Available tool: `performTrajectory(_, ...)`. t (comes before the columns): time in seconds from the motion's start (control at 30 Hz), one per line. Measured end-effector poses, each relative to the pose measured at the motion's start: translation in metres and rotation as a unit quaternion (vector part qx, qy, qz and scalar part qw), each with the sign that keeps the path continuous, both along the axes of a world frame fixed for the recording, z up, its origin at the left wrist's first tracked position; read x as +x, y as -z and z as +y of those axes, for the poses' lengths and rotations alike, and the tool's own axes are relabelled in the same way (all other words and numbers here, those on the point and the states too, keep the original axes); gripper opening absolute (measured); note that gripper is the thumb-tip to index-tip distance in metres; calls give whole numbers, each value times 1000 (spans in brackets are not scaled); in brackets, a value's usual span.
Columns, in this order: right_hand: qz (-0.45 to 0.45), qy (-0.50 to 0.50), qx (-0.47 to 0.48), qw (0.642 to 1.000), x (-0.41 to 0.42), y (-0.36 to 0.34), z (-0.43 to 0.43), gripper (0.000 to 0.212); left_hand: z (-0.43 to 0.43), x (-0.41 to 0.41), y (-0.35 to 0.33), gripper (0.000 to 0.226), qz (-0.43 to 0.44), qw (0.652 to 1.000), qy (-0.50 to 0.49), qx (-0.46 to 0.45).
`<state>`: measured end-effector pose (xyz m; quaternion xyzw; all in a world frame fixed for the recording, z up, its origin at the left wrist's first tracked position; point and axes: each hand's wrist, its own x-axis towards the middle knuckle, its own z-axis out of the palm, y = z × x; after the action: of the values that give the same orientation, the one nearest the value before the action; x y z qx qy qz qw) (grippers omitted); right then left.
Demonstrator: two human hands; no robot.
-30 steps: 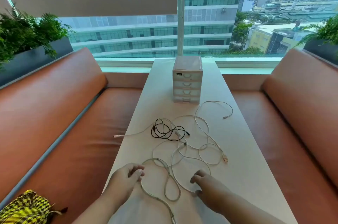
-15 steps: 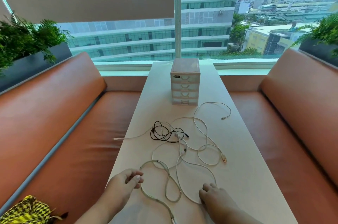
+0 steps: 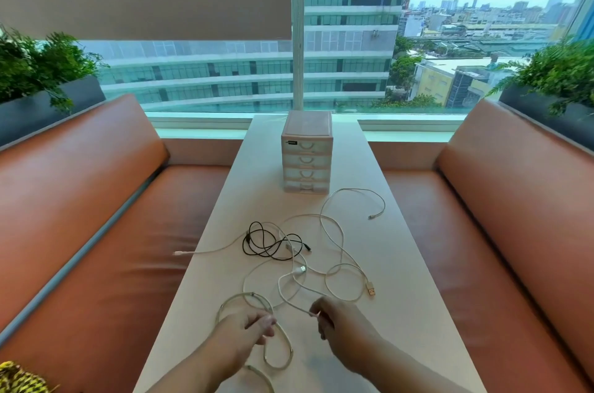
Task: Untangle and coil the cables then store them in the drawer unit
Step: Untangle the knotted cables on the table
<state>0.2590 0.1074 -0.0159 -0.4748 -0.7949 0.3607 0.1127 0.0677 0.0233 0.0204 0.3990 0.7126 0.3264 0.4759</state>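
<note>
A tangle of cables lies on the long white table: a black cable, thin white cables with a USB plug, and a thick grey braided cable looping at the near end. My left hand has its fingers curled round the braided cable. My right hand pinches a thin white cable and holds that strand just off the table. The small drawer unit stands at the far end, all drawers closed.
Orange leather benches flank the table on both sides. One white cable end hangs over the left table edge. Planters sit behind the backrests. A yellow patterned item lies at the bottom left.
My right hand left the tabletop, moved up and left and pinched a thin white strand, lifting it. My left hand slid right along the braided cable and closed on it.
</note>
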Motion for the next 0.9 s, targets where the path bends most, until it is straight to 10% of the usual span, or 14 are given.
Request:
performTrajectory(0.57,-2,-152,32,988,34,-6,91,19,61,71,-13,30,-160,948,-265,74)
performTrajectory(0.9,-283,-149,95,943,35,22,191,59,70,52,-19,25,-136,948,-281,61)
